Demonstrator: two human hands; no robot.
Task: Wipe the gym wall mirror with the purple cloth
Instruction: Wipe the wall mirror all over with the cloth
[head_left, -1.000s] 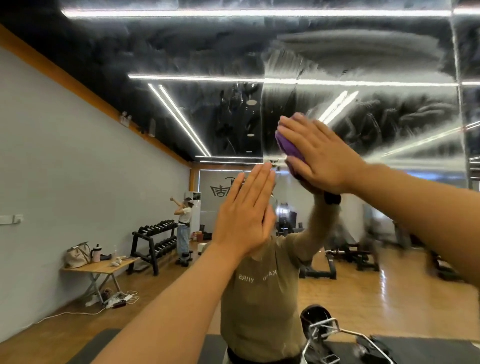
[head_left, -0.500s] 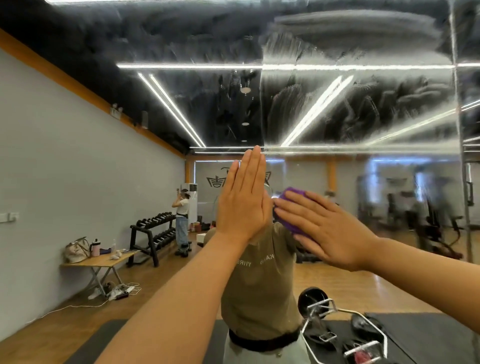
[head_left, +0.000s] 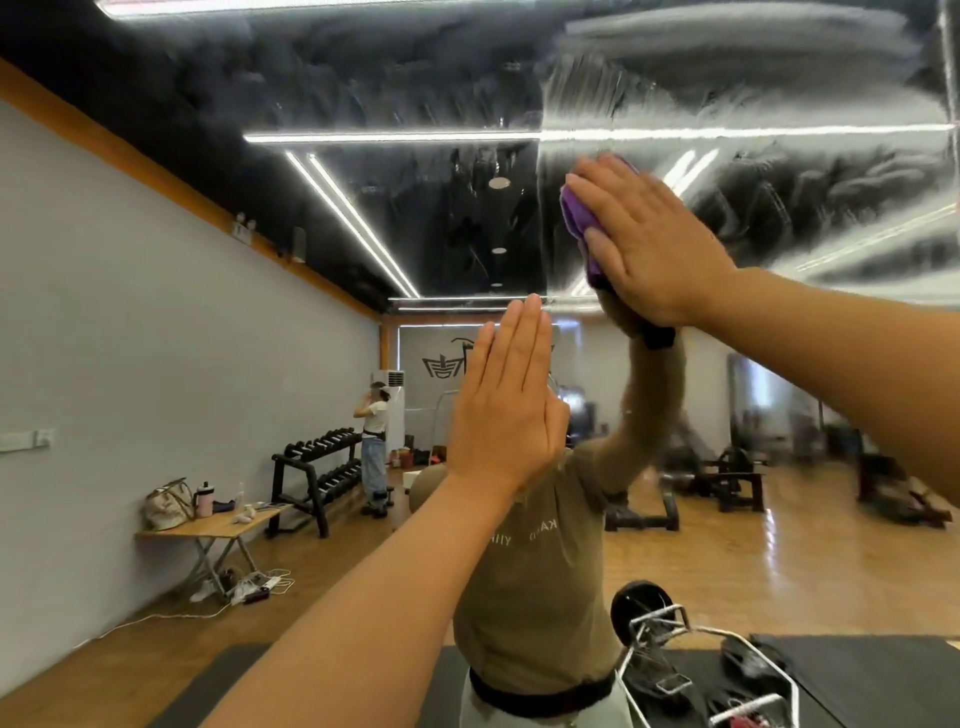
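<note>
The wall mirror (head_left: 441, 218) fills the view, its upper right part covered in wet grey smears. My right hand (head_left: 644, 239) lies flat with straight fingers, pressing the purple cloth (head_left: 579, 221) against the glass at upper centre-right. Only the cloth's left edge shows past my fingers. My left hand (head_left: 506, 405) rests flat on the mirror lower down, at the centre, fingers together and pointing up. It holds nothing. My own reflection in an olive shirt stands behind both hands.
A vertical mirror seam (head_left: 540, 182) runs just left of the cloth. Reflected in the glass are a dumbbell rack (head_left: 317, 473), a folding table (head_left: 208, 530) with bags, another person (head_left: 374, 447) and gym machines. A metal frame (head_left: 691, 670) stands low at right.
My right hand has swept the cloth from the mirror's middle, beside my left hand, up and to the right. My left hand has stayed flat on the glass.
</note>
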